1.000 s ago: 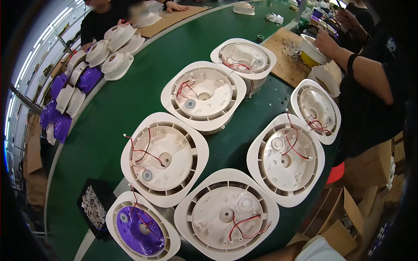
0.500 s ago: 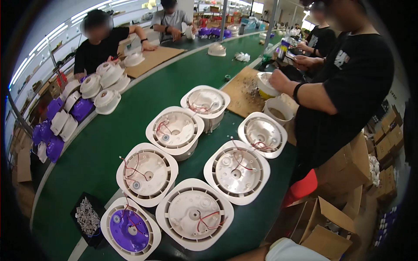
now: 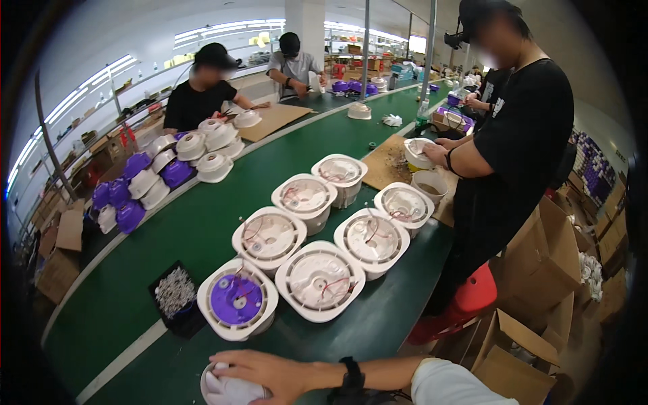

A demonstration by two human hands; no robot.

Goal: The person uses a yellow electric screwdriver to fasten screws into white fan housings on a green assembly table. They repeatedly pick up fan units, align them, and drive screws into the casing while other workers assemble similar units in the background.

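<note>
My right hand reaches in from the lower right, a black watch on its wrist. Its fingers curve over a white rounded part at the bottom edge, which is partly hidden by the hand and cut off by the frame. Just beyond it stands a white housing with a purple inside and red wires. Several white housings with red wires stand in two rows farther along the green table. A black bin of small metal-looking pieces lies to the left. My left hand is out of view.
White and purple shells are piled along the far left edge. At the right a co-worker handles a white housing over a cardboard sheet, near a white bucket. A red stool and open cartons stand beside the table.
My right forearm has come farther in from the lower edge, and its hand now shows on the white rounded part. The view has shifted, so the housings appear higher and smaller.
</note>
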